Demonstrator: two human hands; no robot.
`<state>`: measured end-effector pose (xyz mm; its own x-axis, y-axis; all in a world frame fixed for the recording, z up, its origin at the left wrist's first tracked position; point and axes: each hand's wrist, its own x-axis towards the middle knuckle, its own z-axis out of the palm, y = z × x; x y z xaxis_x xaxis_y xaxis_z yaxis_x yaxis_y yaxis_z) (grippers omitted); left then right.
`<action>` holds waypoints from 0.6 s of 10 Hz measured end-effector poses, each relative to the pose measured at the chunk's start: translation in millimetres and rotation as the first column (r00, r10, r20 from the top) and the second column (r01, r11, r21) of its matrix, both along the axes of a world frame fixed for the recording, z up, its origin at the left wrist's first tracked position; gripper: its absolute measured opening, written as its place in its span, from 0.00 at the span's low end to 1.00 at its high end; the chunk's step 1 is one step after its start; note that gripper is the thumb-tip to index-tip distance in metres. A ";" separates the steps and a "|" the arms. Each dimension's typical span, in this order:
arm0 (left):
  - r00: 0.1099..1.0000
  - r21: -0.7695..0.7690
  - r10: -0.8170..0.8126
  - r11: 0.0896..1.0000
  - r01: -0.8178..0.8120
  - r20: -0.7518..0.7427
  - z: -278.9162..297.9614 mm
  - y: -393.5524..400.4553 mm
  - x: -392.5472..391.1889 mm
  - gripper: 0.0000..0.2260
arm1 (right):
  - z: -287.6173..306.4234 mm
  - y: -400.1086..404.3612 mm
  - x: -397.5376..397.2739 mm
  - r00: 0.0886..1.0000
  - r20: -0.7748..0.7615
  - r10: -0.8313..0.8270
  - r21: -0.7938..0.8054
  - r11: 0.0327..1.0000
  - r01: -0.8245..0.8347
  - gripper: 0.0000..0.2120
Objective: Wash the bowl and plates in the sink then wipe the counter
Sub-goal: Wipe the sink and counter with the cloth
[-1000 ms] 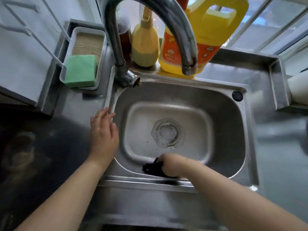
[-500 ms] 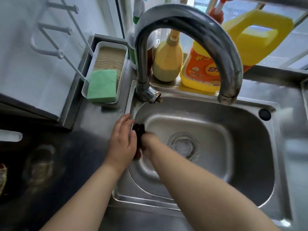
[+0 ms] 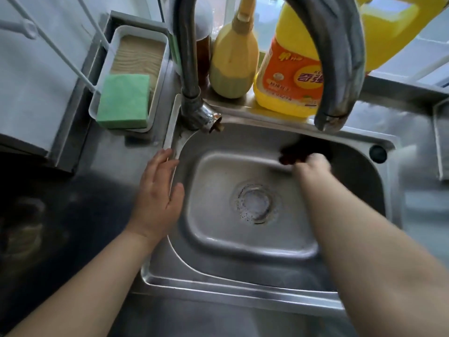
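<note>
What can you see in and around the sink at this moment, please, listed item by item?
sink: one, steel, centre; no dishes in it
drain: one, steel, basin floor
tap: one, grey, arching over the sink's back rim
jug: one, yellow with orange label, behind the sink
bottle: one, pale yellow, left of the jug
tray: one, white, left of the tap
sponge: one, green, in the tray
cloth: one, dark, blurred, at the sink's back wall
left hand: flat on the sink's left rim
right hand: gripping the cloth
</note>
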<state>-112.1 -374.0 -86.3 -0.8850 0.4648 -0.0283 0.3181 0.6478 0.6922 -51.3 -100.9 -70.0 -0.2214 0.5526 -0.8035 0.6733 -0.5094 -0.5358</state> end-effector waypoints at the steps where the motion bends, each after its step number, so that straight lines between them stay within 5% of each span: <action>1: 1.000 0.011 -0.005 1.000 0.006 -0.022 -1.6 -0.4 1.5 0.25 | -44.4 -33.9 -60.2 0.829 -0.214 -0.517 -0.376 0.827 0.418 0.14; 2: 0.999 0.003 -0.017 1.000 0.017 -0.043 -3.2 -1.6 1.1 0.24 | -52.0 -12.5 -44.7 0.933 -0.205 -0.294 -0.136 0.953 0.271 0.19; 3: 0.999 -0.021 -0.025 0.999 0.024 -0.040 -2.9 -2.6 1.4 0.25 | -44.6 45.0 1.9 0.890 -0.203 -0.408 -0.114 0.913 0.392 0.20; 4: 0.996 -0.037 -0.053 0.998 0.051 -0.068 -2.1 -1.1 2.1 0.25 | -24.7 67.7 50.0 0.879 -0.352 -0.321 -0.074 0.946 0.316 0.18; 5: 0.996 -0.060 -0.051 0.997 0.046 -0.077 -1.5 -0.9 2.3 0.26 | -16.1 64.5 78.5 0.911 -0.411 -0.021 0.205 0.972 0.115 0.17; 6: 0.994 -0.091 -0.046 0.995 0.037 -0.095 -3.6 -1.8 1.8 0.29 | -20.7 75.1 95.3 0.777 -0.070 0.626 0.754 0.544 -0.370 0.26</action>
